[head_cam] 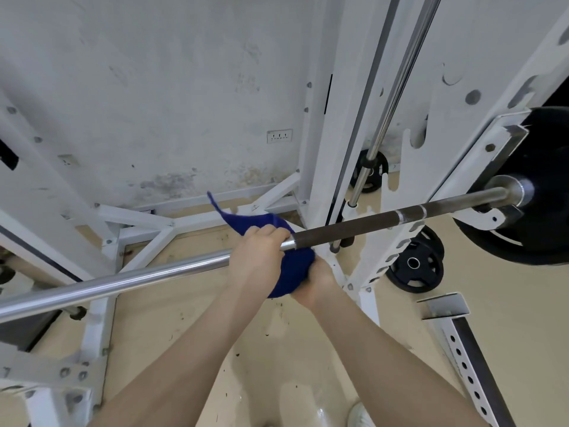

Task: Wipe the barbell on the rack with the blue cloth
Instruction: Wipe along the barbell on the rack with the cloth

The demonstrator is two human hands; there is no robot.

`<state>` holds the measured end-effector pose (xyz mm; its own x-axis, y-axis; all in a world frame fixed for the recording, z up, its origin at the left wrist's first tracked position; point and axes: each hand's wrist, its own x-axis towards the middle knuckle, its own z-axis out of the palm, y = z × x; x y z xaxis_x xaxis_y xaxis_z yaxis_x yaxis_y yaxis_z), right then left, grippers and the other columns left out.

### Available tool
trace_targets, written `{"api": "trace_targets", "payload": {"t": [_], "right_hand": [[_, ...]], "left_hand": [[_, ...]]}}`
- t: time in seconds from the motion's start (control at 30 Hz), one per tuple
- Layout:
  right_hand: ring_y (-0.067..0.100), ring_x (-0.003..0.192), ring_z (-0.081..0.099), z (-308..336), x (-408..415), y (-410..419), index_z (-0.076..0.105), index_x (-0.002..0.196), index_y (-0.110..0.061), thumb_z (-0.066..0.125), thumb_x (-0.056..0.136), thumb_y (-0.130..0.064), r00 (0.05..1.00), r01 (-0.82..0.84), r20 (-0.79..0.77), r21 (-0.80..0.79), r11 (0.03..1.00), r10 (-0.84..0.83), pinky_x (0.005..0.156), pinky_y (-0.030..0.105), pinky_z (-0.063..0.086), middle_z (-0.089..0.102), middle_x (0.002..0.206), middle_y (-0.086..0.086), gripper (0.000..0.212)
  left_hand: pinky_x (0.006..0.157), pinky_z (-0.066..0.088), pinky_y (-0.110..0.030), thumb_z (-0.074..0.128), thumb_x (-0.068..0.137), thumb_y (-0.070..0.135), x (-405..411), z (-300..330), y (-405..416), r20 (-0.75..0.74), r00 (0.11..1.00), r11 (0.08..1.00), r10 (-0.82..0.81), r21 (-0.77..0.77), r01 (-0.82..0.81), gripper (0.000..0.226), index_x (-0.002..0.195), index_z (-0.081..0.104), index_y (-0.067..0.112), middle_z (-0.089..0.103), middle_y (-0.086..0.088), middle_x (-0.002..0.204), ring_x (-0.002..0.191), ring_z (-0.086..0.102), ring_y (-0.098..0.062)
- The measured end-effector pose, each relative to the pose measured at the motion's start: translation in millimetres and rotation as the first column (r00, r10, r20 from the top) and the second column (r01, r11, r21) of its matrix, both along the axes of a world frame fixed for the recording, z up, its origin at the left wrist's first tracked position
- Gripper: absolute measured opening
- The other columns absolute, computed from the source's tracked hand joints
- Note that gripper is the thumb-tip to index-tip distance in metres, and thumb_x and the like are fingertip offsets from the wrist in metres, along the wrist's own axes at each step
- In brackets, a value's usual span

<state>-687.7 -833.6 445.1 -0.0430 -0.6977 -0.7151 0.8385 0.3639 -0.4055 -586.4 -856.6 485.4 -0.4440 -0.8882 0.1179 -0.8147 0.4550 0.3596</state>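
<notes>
At frame centre, the barbell (354,224) runs from 8 o'clock to 2 o'clock across the white rack (323,149). Left hand (257,257) curls over the bar, pinning the blue cloth (295,266). Right hand (317,283) grips the cloth from beneath. A black plate (523,217) is loaded on the bar's 3 o'clock end.
</notes>
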Motion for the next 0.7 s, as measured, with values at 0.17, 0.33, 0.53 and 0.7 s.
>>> {"api": "trace_targets", "payload": {"t": [0.17,0.33,0.53,0.7], "right_hand": [[0.015,0.079,0.048,12.5,-43.7,-8.1,0.044,0.078,-0.011,0.022,0.103,-0.020,0.968,0.149,-0.218,0.091,0.985,-0.126,0.070,0.020,0.048,0.044,0.078,0.006,0.035],[0.023,0.076,0.053,-15.2,-66.1,3.7,0.051,0.086,-0.009,0.027,0.100,-0.022,0.971,0.235,0.045,-0.009,0.972,-0.235,0.068,0.030,0.043,0.061,0.076,0.008,0.030],[0.023,0.070,0.050,4.2,-59.1,0.9,0.050,0.079,-0.005,0.030,0.097,-0.013,0.986,-0.108,-0.122,0.069,0.992,0.116,0.066,0.031,0.041,0.051,0.075,0.010,0.028],[0.023,0.074,0.049,-6.2,-129.5,-6.0,0.048,0.079,-0.005,0.027,0.100,-0.013,0.964,0.211,-0.157,-0.028,0.977,-0.212,0.072,0.033,0.045,0.050,0.081,0.010,0.031]], "left_hand": [[0.081,0.044,-0.038,0.055,0.085,0.008,3.4,-1.4,3.2,-0.065,0.998,0.999,-0.013,-0.037,0.011,0.030,0.113,0.060,0.017,0.063,-0.002,0.106,0.102,0.049,-0.028],[0.069,0.046,-0.037,0.060,0.076,-0.004,0.2,-6.9,6.9,-0.030,0.999,0.994,-0.013,-0.112,0.010,0.034,0.104,0.064,0.014,0.067,-0.005,0.097,0.090,0.055,-0.032],[0.082,0.039,-0.033,0.048,0.087,0.006,-2.7,-0.1,10.2,0.022,0.999,0.998,0.042,-0.041,-0.041,0.035,0.119,0.054,0.018,0.057,-0.002,0.117,0.106,0.045,-0.026],[0.078,0.035,-0.026,0.046,0.088,0.007,-14.8,7.3,16.3,0.058,0.990,0.991,0.131,-0.024,-0.130,0.035,0.121,0.051,0.019,0.054,-0.001,0.118,0.108,0.045,-0.023]]}}
